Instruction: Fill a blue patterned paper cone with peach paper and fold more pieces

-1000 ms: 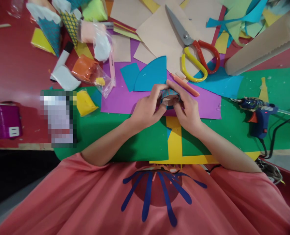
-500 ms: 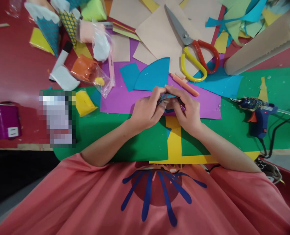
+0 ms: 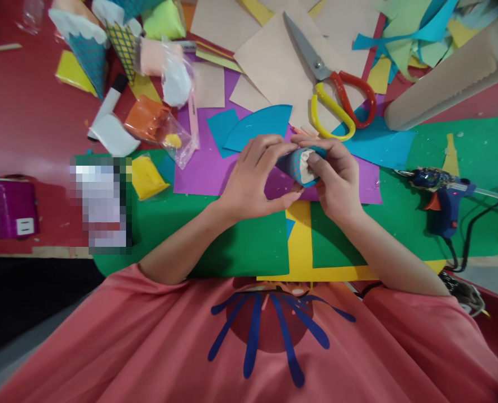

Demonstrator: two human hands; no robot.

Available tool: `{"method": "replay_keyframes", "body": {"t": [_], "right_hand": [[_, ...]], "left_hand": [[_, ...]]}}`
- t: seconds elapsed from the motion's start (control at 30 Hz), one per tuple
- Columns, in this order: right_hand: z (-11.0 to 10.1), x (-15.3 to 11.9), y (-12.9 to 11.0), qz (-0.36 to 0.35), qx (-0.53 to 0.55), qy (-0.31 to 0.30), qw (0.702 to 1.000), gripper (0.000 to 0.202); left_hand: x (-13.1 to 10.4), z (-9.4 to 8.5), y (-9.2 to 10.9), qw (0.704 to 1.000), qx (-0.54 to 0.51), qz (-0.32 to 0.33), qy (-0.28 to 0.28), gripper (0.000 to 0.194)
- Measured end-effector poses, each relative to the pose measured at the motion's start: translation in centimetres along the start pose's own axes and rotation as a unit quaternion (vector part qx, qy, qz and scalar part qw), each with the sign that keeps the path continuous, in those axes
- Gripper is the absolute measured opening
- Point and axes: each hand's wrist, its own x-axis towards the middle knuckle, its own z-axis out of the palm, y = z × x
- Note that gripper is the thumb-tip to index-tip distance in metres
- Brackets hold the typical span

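Observation:
A small blue cone [image 3: 296, 165] with a criss-cross pattern and a whitish lining or filling sits in my right hand [image 3: 342, 187], its open end turned toward me. The right thumb presses on the pale inside while the fingers wrap the outer side. Around the cone's left side, my left hand [image 3: 251, 180] is spread, thumb well apart from the fingers; its fingertips are close to the cone, and whether they touch it I cannot tell. Beneath both hands lies a purple sheet [image 3: 202, 176]. A blue fan-shaped piece [image 3: 261, 127] rests just beyond the left hand.
Large scissors [image 3: 318, 67] with red and yellow handles lie beyond my hands. A blue glue gun [image 3: 442, 196] is at the right, below a thick beige bottle-like object [image 3: 446, 73]. Patterned cones [image 3: 85, 56], clay packets [image 3: 146, 118] and a pixelated rectangle [image 3: 102, 204] are on the left.
My left hand has opened from its grip and spread. The cone has turned to show its pale inside, held now in my right hand, which has shifted slightly right.

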Motion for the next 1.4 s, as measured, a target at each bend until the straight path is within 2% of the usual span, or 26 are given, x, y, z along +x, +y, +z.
{"method": "replay_keyframes", "body": {"t": [0.1, 0.23, 0.4, 0.47, 0.53, 0.6, 0.67, 0.8, 0.97, 1.13, 1.27, 1.4], "right_hand": [[0.0, 0.2, 0.5, 0.043, 0.029, -0.015, 0.999, 0.016], [0.1, -0.1, 0.9, 0.022, -0.046, -0.02, 0.998, 0.021], [-0.2, -0.2, 0.2, -0.021, -0.133, -0.011, 0.991, 0.024], [-0.5, -0.1, -0.6, -0.076, -0.176, 0.017, 0.981, 0.019], [-0.9, 0.0, -1.3, -0.179, -0.225, 0.024, 0.958, 0.012], [-1.2, 0.0, -1.7, -0.273, -0.262, -0.011, 0.926, 0.017], [-1.3, -0.2, -1.6, -0.307, -0.274, -0.063, 0.909, 0.02], [-1.0, -0.8, -0.9, -0.253, -0.281, -0.119, 0.918, 0.022], [-0.7, -1.0, -0.9, -0.221, -0.317, -0.119, 0.915, 0.026], [-0.8, -1.0, -1.2, -0.233, -0.332, -0.122, 0.906, 0.025], [-0.9, -1.1, -1.3, -0.197, -0.325, -0.146, 0.913, 0.024], [-0.6, -1.0, -1.6, -0.175, -0.325, -0.143, 0.918, 0.025]], "left_hand": [[-0.2, 0.6, -0.3, 1.0, -0.007, 0.008, -0.006, 0.055], [-0.7, 1.2, -0.3, 0.998, -0.027, -0.044, -0.047, 0.068], [-0.2, 1.1, -0.1, 0.989, -0.082, -0.095, -0.076, 0.042], [0.1, 1.0, -0.3, 0.987, -0.101, -0.108, -0.064, 0.038], [0.2, 0.9, -0.5, 0.986, -0.109, -0.122, -0.038, 0.037], [0.2, 0.7, -0.8, 0.985, -0.105, -0.133, -0.018, 0.034], [0.1, 0.6, -0.9, 0.985, -0.092, -0.143, -0.01, 0.03], [-0.1, 0.4, -0.8, 0.984, -0.058, -0.169, -0.007, 0.024], [-0.1, 0.5, -0.9, 0.987, -0.028, -0.161, 0.008, 0.026], [-0.1, 0.6, -1.0, 0.989, -0.004, -0.148, 0.015, 0.028], [-0.1, 0.6, -1.2, 0.988, -0.008, -0.156, 0.013, 0.027], [-0.2, 0.4, -1.2, 0.988, -0.002, -0.156, 0.007, 0.027]]}}
